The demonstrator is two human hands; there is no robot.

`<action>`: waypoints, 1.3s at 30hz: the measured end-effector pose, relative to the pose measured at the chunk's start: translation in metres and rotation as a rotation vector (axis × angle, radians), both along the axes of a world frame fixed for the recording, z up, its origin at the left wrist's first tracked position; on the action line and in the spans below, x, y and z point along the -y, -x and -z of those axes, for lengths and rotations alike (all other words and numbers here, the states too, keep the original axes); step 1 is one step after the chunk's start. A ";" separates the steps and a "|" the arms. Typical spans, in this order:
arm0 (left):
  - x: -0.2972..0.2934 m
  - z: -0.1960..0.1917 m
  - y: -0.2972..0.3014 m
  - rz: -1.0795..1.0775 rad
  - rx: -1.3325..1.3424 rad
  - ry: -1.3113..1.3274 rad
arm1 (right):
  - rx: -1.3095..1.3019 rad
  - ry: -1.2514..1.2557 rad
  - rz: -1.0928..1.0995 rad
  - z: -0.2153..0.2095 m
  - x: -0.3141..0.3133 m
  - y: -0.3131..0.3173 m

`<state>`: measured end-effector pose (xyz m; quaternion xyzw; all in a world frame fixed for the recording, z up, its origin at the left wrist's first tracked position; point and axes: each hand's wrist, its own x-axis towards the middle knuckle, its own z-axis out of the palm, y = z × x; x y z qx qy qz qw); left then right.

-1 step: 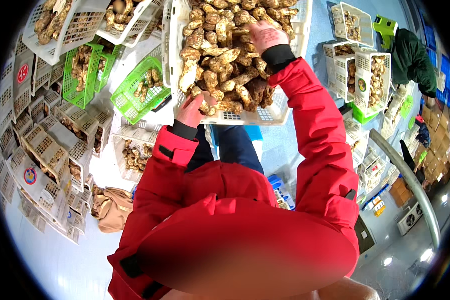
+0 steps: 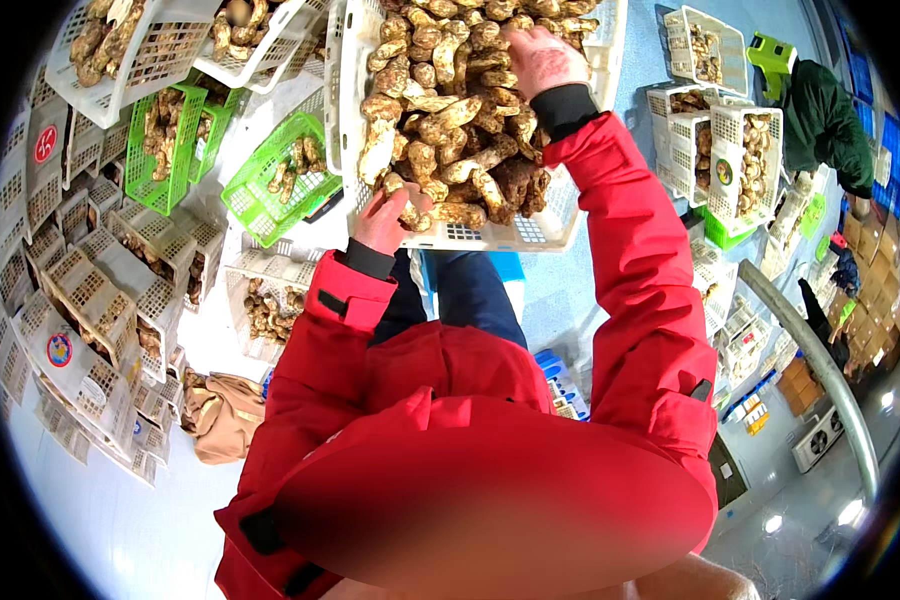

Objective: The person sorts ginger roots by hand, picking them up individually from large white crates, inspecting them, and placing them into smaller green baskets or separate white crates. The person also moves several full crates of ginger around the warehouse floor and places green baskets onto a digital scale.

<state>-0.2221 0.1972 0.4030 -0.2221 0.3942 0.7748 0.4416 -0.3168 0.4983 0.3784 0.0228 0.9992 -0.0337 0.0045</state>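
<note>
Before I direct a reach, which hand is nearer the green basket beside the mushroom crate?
Left: left hand is just right of the green basket; right hand is farther right, across the mushrooms.

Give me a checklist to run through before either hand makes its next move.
1. Left hand free: not ok, its fingers are around a mushroom by the crate's near edge.
2. Right hand grip: cannot tell, it is at the heap's right side with its fingertips hidden.
3. Bare space in the white crate: ok, some shows at the near right corner beside the mushroom heap.
4. Firm support under the crate: cannot tell, mostly hidden from above.
5. Room in the green basket to the left: ok, only a few mushrooms lie in it.
</note>
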 end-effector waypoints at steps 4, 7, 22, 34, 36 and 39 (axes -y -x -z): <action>0.008 0.037 -0.016 0.181 -0.243 0.244 | 0.076 -0.165 0.082 -0.022 -0.016 0.051; -0.002 0.026 -0.016 0.008 0.004 0.112 | 0.223 -0.146 0.038 -0.067 -0.019 0.053; 0.000 -0.013 -0.002 0.121 -0.383 0.366 | -0.354 1.287 0.274 -0.041 -0.057 0.024; -0.070 -0.067 0.072 0.485 -1.122 0.650 | 0.325 1.838 0.647 -0.066 0.018 -0.044; -0.076 -0.061 0.068 0.633 -1.134 0.668 | 0.467 1.884 0.647 -0.079 0.038 -0.047; -0.069 -0.049 0.055 0.511 -0.770 0.486 | 0.470 1.812 0.510 -0.081 0.035 -0.048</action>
